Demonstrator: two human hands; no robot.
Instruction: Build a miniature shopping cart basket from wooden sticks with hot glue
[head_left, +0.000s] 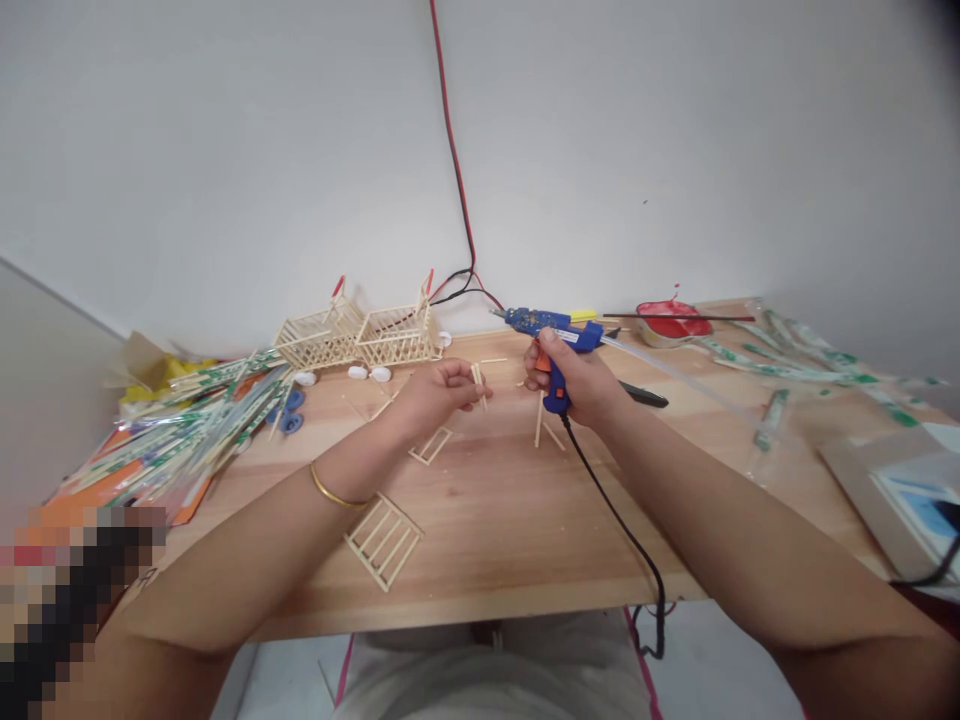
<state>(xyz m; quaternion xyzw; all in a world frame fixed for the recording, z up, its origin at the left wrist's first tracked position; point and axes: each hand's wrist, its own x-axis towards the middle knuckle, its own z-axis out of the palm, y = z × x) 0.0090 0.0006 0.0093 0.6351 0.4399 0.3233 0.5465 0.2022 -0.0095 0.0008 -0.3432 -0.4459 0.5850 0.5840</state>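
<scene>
My right hand (571, 375) is wrapped round the handle of a blue glue gun (531, 320), whose nozzle points left above the table. A clear glue stick (652, 358) sticks out of its back end. Between the fingertips of my left hand (447, 387) are pinched short pale wooden sticks (479, 388); how they are joined I cannot tell. Below that hand lies a small stick frame (431, 446). Nearer the front edge rests a larger slatted panel (385, 541) of sticks. A few loose sticks (539, 420) lie under the glue gun.
Two stick-built carts (319, 335) with white wheels (358, 373) stand by the wall. Bagged sticks (187, 440) and blue wheels (291, 422) are at left. A red bowl (673, 325) sits at the back right. The gun's black cord (615, 515) hangs over the front edge.
</scene>
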